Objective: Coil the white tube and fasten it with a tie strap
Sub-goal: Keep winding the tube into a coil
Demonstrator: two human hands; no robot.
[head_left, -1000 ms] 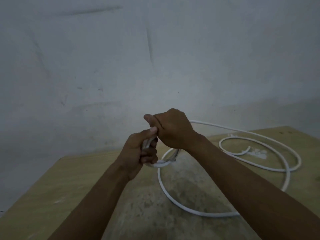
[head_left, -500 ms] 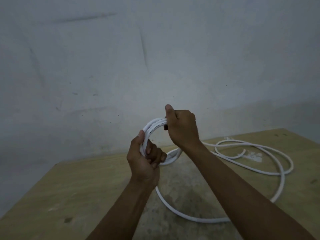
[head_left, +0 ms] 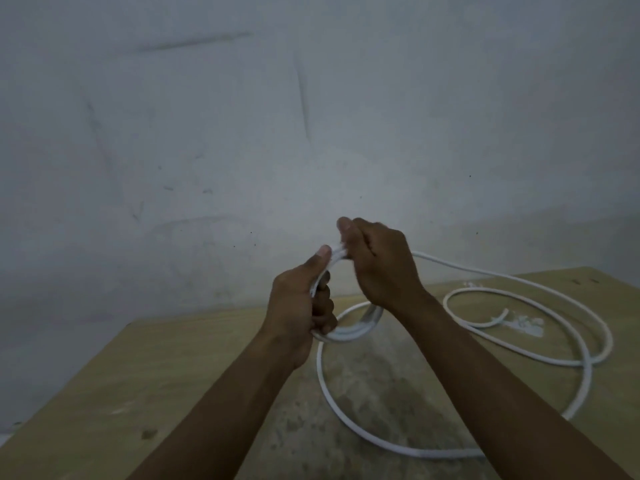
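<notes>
A small coil of white tube (head_left: 353, 332) is held upright above the table, just left of centre. My left hand (head_left: 301, 310) grips the coil's left side, thumb pressed on top. My right hand (head_left: 377, 265) is closed on the coil's upper right part, close against the left thumb. From the hands the loose tube (head_left: 585, 344) runs out in wide loops over the table to the right, and its free end (head_left: 498, 318) curls inside the far loop. I cannot make out a tie strap for certain.
The wooden table (head_left: 166, 375) has a worn grey patch in the middle and its left edge slants toward me. A pale wall (head_left: 242, 133) stands right behind it. Small white bits (head_left: 526, 323) lie at the far right next to the tube's end.
My right hand has come down closer to the left thumb, so the coil's top arc is now mostly hidden. The loose tube on the table has shifted slightly.
</notes>
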